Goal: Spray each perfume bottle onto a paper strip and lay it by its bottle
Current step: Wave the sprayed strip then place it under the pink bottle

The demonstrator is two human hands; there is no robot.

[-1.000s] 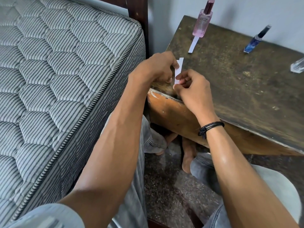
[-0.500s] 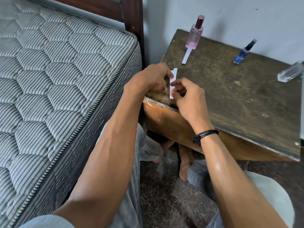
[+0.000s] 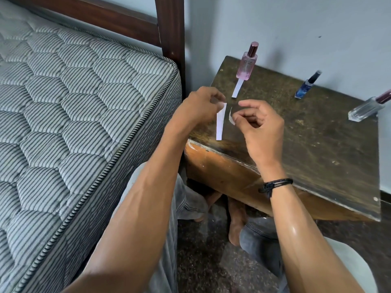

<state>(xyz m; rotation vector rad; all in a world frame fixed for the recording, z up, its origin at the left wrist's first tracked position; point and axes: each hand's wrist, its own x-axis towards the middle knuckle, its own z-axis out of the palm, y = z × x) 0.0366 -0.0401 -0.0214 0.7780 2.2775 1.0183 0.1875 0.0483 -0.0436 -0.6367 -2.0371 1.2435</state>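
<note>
My left hand [image 3: 201, 104] pinches the top of a white paper strip [image 3: 220, 123] that hangs down over the near left corner of the wooden table [image 3: 317, 149]. My right hand [image 3: 258, 123] pinches a second, curled white strip [image 3: 231, 117] just to the right of it. A pink perfume bottle [image 3: 246, 64] stands at the table's back left with a paper strip [image 3: 237, 89] lying in front of it. A small blue bottle [image 3: 306, 86] stands further right. At the right edge stands a clear bottle [image 3: 366, 109] with a dark cap.
A striped quilted mattress [image 3: 74, 123] fills the left side, close against the table. A dark wooden bedpost [image 3: 171, 28] rises behind it. The wall runs behind the table. My knees and bare feet show below the table's front edge.
The paper held between both hands has come apart into two strips. My hands have moved a little apart, each holding one piece. The camera has tilted up.
</note>
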